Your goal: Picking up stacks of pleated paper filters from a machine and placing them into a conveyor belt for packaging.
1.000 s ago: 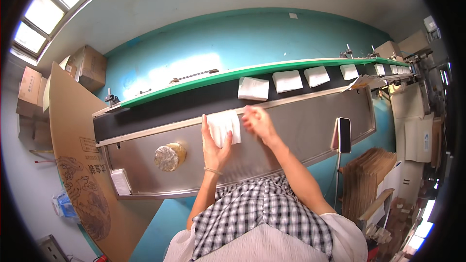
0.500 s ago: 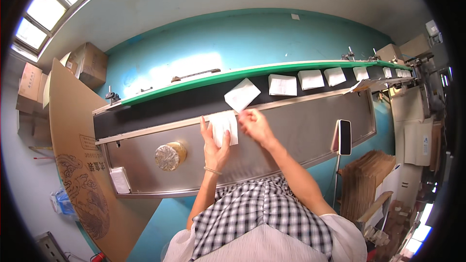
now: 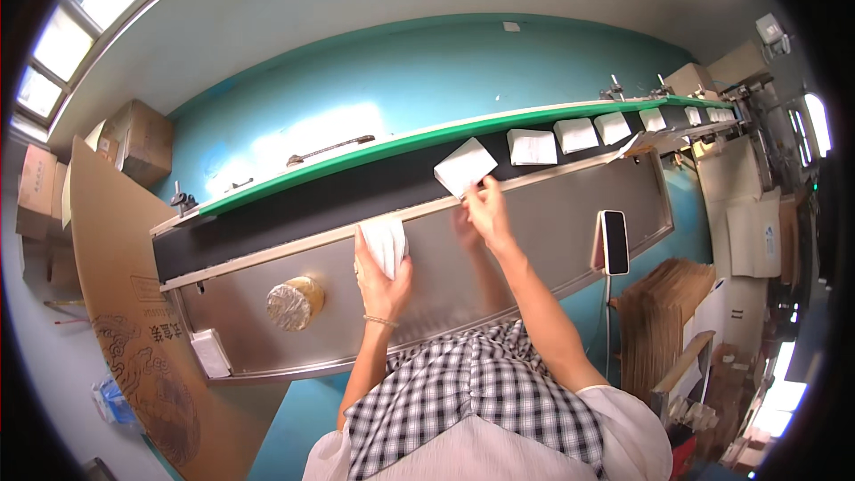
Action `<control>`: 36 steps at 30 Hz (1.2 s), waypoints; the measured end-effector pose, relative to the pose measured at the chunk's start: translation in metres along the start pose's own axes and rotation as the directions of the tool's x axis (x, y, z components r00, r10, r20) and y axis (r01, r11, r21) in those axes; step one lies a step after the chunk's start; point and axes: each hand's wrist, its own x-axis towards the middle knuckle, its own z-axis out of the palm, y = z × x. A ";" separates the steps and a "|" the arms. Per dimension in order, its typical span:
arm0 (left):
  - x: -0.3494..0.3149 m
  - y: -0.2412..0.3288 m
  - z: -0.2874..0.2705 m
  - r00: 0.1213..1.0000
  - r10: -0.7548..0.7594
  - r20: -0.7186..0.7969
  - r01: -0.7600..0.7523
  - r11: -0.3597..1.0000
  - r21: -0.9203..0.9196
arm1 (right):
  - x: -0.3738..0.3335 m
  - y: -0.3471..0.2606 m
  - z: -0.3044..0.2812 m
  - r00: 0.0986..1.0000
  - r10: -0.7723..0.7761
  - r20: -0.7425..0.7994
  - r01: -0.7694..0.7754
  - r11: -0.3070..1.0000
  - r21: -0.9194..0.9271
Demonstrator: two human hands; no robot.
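My left hand [image 3: 383, 288] is closed around a stack of folded white tissues [image 3: 384, 245], held upright over the metal tray near its far edge. My right hand [image 3: 487, 216] reaches to the black conveyor belt [image 3: 267, 225], its fingers pinched at the near corner of a white tissue stack [image 3: 466, 166] lying askew there. Farther right on the belt, several similar white stacks [image 3: 532, 147] sit in a row, more squarely placed.
A tape-wrapped roll [image 3: 295, 303] stands on the metal tray [image 3: 436, 272]; a small white pad [image 3: 210, 354] lies at its left corner. A phone on a stand [image 3: 614, 242] rises at the right, by stacked brown cardboard [image 3: 659, 316]. A large cardboard sheet [image 3: 125, 294] leans left.
The belt's stacks have shifted right relative to the tray. My right hand has moved right with the askew stack, from beside its corner to touching it. My left hand's stack is lower and more tilted.
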 end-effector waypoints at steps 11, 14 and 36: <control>-0.003 0.005 -0.013 0.999 0.013 0.048 -0.012 1.000 -0.017 | 0.180 0.022 -0.106 0.874 -0.245 -0.420 -0.171 0.654 -0.737; 0.001 0.006 -0.008 0.999 -0.004 0.052 0.001 0.999 0.040 | 0.234 0.044 -0.161 0.984 0.162 -0.072 -0.177 0.889 -0.422; 0.004 0.007 0.001 0.999 -0.037 0.014 0.037 0.998 -0.042 | 0.036 -0.029 0.042 0.977 -0.102 0.189 0.106 0.994 -0.011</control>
